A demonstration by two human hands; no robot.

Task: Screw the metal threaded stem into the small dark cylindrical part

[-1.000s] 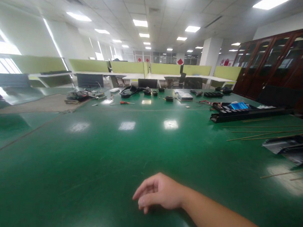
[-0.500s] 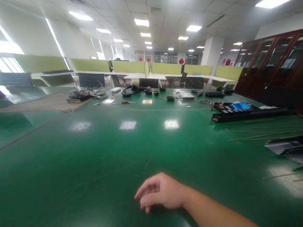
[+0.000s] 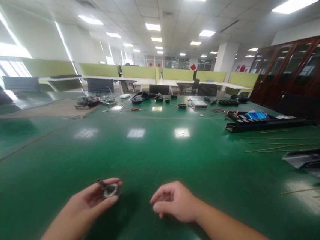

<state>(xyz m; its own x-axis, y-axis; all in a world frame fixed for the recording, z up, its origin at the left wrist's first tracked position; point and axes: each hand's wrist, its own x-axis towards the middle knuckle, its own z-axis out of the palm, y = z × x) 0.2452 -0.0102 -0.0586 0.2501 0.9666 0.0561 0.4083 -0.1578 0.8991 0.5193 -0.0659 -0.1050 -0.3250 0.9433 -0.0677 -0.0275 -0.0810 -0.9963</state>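
Near the front of the green table [image 3: 145, 156], my left hand [image 3: 89, 207] holds a small dark part with a pale ring [image 3: 111, 190] between thumb and fingers. The part is blurred, and a short dark piece sticks out on its left side. To its right is my right hand [image 3: 176, 202], with its fingers curled toward the thumb. Nothing shows between those fingers, and a gap separates them. The two hands are apart, with bare table surface between them.
An orange-handled screwdriver [image 3: 136, 109], a black strap-like item [image 3: 140, 97] and a white box [image 3: 199, 104] lie toward the back. A black channel [image 3: 261, 124] and thin rods [image 3: 284, 149] are on the right. Electronic parts [image 3: 89, 101] are piled at the back left.
My left hand has come into view from the lower left, holding the small part. My right hand has shifted slightly right, its fingers drawn in somewhat.
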